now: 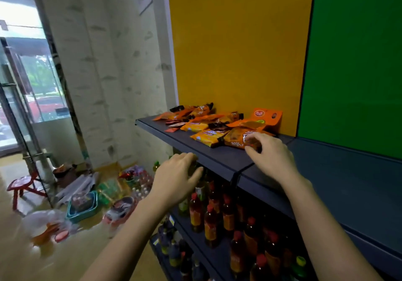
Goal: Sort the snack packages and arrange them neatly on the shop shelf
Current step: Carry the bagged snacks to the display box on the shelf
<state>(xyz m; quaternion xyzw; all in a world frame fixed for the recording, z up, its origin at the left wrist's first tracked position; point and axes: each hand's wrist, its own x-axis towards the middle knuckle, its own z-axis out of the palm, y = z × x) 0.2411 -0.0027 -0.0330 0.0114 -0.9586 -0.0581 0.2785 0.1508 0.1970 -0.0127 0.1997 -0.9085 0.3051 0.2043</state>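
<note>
Several orange snack packages (pixel 206 124) lie in a loose heap on the dark blue shelf (pixel 217 156), against a yellow back panel. My right hand (pixel 269 156) reaches over the shelf's front; its fingertips touch the nearest orange packet (pixel 236 138), fingers curled and apart, without a clear grip. An upright orange pouch (pixel 268 115) leans at the back of the heap. My left hand (pixel 176 178) hovers at the shelf's front edge, fingers loosely bent, holding nothing.
Below the shelf stand rows of red-capped bottles (pixel 217 213). The right half of the shelf, under a green panel (pixel 356 63), is bare. On the floor at left lie packs of drinks, a teal basket (pixel 83 206), bags and a red stool (pixel 20 186).
</note>
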